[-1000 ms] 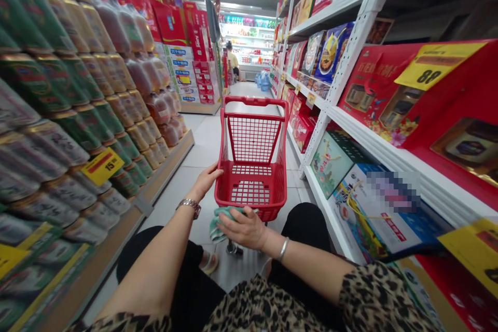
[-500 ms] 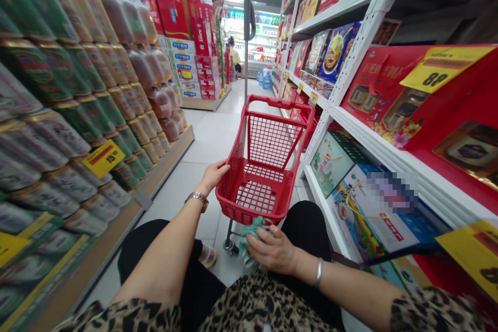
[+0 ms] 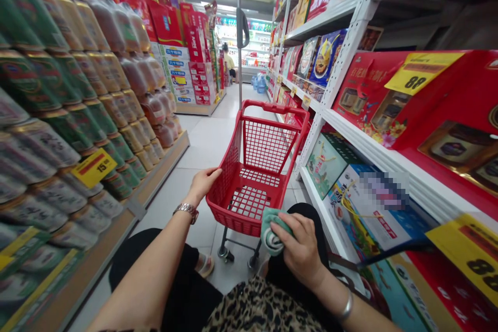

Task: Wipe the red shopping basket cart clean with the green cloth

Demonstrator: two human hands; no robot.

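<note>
A red plastic shopping cart basket (image 3: 254,179) with grid walls stands in front of my knees, its inside bare. My left hand (image 3: 204,182) grips the basket's left rim, fingers curled over the edge. In my right hand (image 3: 301,246) is a bunched green and white cloth (image 3: 274,231), held against the basket's near right corner. The fingers wrap over the cloth and hide part of it. Below the basket show the cart's metal legs and caster wheels (image 3: 225,254).
Stacked drink cans (image 3: 39,145) rise on a low platform at left. White shelving (image 3: 346,57) with red gift boxes (image 3: 397,98) stands close on the right. A grey pole (image 3: 239,57) rises behind the basket. Farther off, a person (image 3: 230,65) is near a lit cooler.
My right hand has moved right with the cloth along the basket's near rim to its corner. The left hand stays on the left rim. The view has shifted slightly.
</note>
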